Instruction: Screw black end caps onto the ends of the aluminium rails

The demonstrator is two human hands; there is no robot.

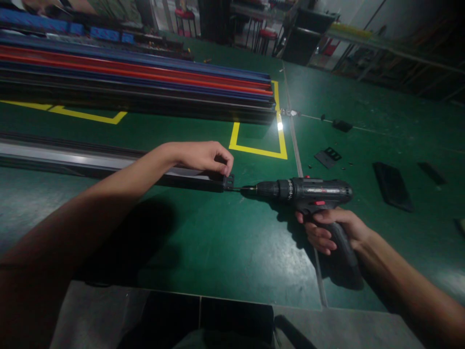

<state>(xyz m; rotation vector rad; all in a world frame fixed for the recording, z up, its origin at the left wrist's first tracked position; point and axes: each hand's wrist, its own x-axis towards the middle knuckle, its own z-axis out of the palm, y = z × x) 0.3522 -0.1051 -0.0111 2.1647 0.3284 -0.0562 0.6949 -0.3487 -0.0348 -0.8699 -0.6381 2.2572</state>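
My right hand (332,230) is wrapped round the grip of a black cordless drill (308,190) with red buttons. The drill lies level, and its bit points left at the end of a long black rail (196,182) with a pale strip along its top. At that end sits a small black slotted end plate (230,181). Above it my left hand (207,156) is bent over the rail, thumb and forefinger pinched at the plate's upper edge. The bit's tip meets the plate or a screw there; which one is too small to tell.
Blue, red and black rails (145,77) lie stacked behind, beside yellow tape marks (257,151) on the green tabletop (218,242). To the right are a loose slotted plate (328,157), a dark flat phone-like object (392,186) and small bits. Red stools (185,14) stand beyond; a person is at the upper left.
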